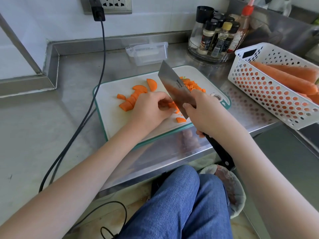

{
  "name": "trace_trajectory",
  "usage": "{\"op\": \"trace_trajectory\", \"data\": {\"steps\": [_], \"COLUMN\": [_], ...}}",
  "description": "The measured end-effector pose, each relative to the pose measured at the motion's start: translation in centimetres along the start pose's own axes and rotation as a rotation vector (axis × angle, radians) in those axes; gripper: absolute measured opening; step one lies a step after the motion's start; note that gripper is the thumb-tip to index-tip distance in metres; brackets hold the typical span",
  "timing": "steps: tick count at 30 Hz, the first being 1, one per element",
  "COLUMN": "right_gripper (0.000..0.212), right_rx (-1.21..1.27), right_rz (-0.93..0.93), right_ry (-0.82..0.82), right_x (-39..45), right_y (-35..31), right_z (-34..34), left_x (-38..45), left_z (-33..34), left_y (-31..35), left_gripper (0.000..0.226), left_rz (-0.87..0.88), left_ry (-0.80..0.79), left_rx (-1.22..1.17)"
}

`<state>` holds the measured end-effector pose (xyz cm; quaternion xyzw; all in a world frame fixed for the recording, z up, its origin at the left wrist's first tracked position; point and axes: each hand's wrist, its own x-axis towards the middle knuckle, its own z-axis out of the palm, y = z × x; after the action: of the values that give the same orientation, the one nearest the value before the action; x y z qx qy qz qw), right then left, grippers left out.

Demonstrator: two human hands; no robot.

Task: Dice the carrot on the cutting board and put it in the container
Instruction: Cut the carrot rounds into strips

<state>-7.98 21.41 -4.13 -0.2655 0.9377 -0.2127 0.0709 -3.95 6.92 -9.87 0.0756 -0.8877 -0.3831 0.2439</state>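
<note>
— Carrot slices (128,102) lie on the cutting board (110,94), and our left hand (151,107) has its fingers (162,100) curled down, pinching a few pieces against the board right beside the blade.

— And our right hand (205,112)?

— Its fingers are wrapped tight round the cleaver (174,88) where blade meets handle; the edge is down among the pieces. Diced carrot (192,84) is heaped behind the blade, at the board's far side.

— What about the container (147,53)?

— Clear plastic, standing on the desk (72,107) just beyond the board; we cannot tell if anything is in it. To the right, a white perforated basket (269,94) holds whole carrots (284,78), and a round rack (212,54) holds spice bottles.

— Any writing?

— Small print on the blade and the bottle labels, too blurred for us to read.
</note>
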Motion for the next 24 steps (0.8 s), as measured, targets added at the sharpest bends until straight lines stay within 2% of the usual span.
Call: {"op": "trace_trajectory", "data": {"steps": [5, 9, 14, 21, 24], "right_gripper": [0.012, 0.022, 0.033, 0.035, 0.024], "right_rx": [-0.009, 0.031, 0.049, 0.082, 0.109], "right_rz": [0.002, 0.031, 0.029, 0.033, 0.041], "right_ry": [0.048, 0.056, 0.013, 0.001, -0.032], "right_x": [0.4, 0.7, 1.3, 1.3, 1.0], "right_y": [0.6, 0.9, 0.9, 1.2, 1.2], "right_z": [-0.9, -1.4, -1.4, -1.5, -1.3], "left_x": [0.1, 0.2, 0.5, 0.8, 0.6], "left_z": [0.2, 0.5, 1.0, 0.7, 0.2], "left_y": [-0.1, -0.2, 0.6, -0.1, -0.3], "left_gripper": [0.013, 0.009, 0.016, 0.021, 0.024], "left_rz": [0.087, 0.145, 0.166, 0.074, 0.066], "left_ry": [-0.032, -0.04, -0.024, -0.032, -0.053], "left_rx": [0.07, 0.13, 0.234, 0.034, 0.004]}}
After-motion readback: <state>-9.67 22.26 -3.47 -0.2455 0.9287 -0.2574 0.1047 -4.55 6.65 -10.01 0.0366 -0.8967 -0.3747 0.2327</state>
